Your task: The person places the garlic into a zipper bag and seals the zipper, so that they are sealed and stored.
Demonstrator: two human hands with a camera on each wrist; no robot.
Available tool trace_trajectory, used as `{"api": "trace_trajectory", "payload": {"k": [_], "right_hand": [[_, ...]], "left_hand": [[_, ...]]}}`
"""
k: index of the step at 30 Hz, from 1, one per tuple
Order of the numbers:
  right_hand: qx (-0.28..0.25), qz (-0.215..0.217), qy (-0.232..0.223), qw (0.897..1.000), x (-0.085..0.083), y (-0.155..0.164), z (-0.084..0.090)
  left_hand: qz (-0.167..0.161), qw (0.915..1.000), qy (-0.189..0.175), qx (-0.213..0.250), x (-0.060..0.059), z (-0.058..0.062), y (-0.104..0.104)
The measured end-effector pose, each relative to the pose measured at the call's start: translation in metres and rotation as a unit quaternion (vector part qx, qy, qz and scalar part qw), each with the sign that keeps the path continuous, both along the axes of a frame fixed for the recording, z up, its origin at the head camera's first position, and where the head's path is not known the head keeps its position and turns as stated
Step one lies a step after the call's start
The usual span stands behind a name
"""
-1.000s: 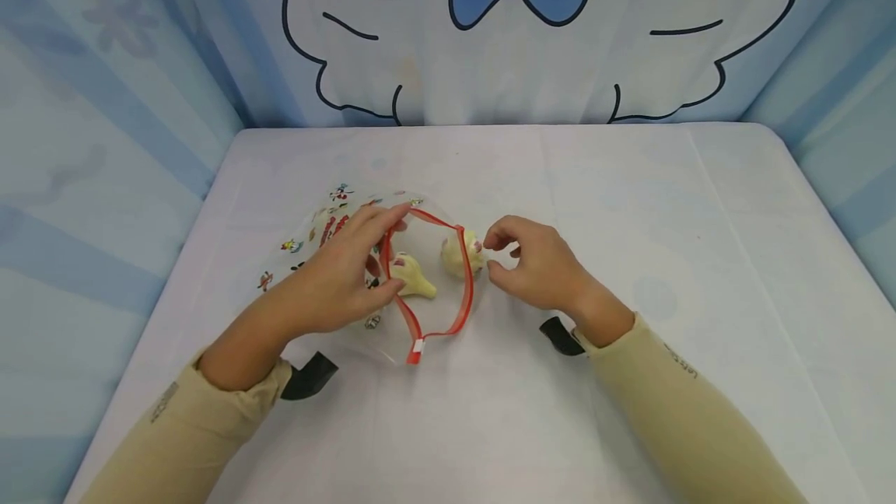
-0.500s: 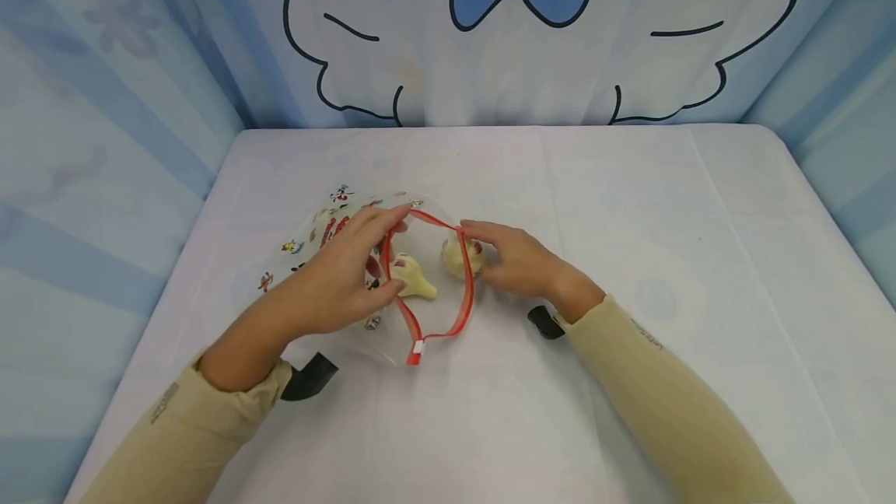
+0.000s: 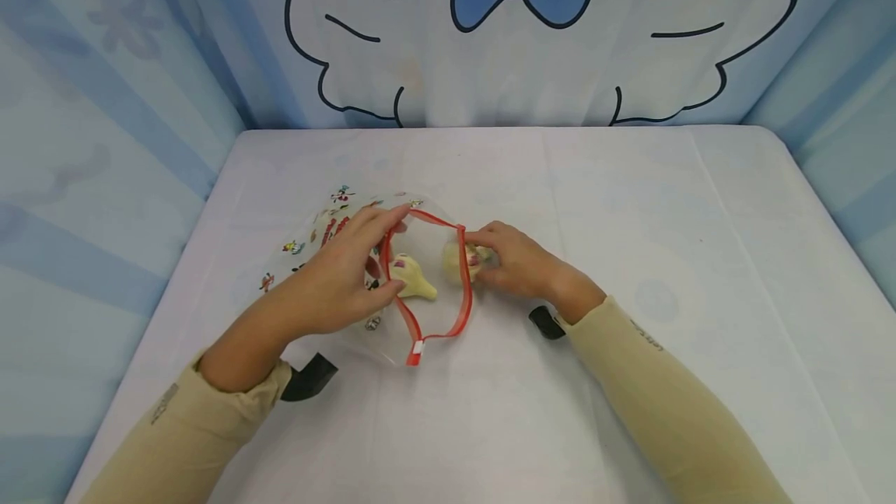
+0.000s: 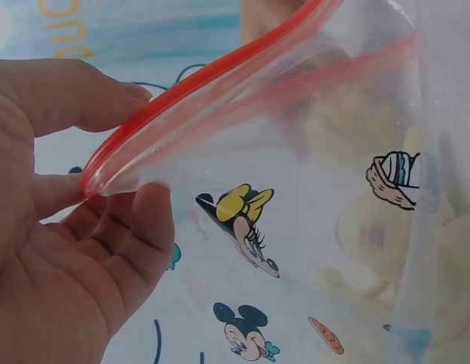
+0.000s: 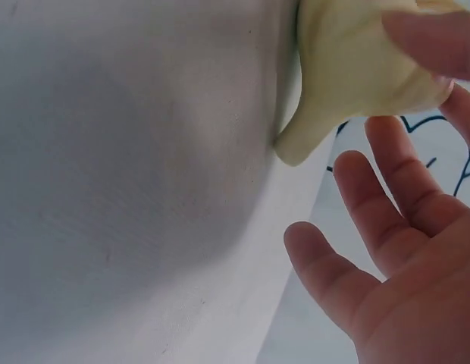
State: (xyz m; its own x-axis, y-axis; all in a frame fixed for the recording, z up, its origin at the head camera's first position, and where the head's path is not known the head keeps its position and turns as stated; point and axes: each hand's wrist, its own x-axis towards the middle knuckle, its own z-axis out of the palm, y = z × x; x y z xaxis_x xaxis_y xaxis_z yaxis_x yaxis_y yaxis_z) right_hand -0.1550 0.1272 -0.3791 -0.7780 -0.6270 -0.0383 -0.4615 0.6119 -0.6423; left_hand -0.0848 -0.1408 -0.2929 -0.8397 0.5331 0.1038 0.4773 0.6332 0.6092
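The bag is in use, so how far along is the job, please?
Done: the bag is open, one yellow toy showing within its red rim. In hand: the left hand holds that rim; the right hand pinches a second toy. Left: probably moving that toy, direction unclear, then closing the rim.

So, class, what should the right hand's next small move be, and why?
Probably, the right hand should firm its pinch on the pale yellow toy before shifting it: in the right wrist view, two fingers stand clear of it, and in the head view the red rim of the bag crosses in front of it, so it might catch there.
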Motion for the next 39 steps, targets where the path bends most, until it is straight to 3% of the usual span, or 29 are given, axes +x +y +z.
{"api": "trace_trajectory", "payload": {"k": [14,32,39], "right_hand": [[-0.018,-0.07,-0.067,0.995,0.005,0.002,0.002],[-0.035,-0.104,-0.047,0.993,0.009,0.019,0.007],[-0.046,-0.104,0.001,0.994,0.016,0.03,0.013]], "left_hand": [[0.001,1.0,-0.004,0.003,0.0,0.0,0.002],[-0.003,1.0,0.0,-0.001,-0.001,-0.001,0.0],[-0.005,1.0,0.001,0.0,-0.001,0.0,0.0]]}}
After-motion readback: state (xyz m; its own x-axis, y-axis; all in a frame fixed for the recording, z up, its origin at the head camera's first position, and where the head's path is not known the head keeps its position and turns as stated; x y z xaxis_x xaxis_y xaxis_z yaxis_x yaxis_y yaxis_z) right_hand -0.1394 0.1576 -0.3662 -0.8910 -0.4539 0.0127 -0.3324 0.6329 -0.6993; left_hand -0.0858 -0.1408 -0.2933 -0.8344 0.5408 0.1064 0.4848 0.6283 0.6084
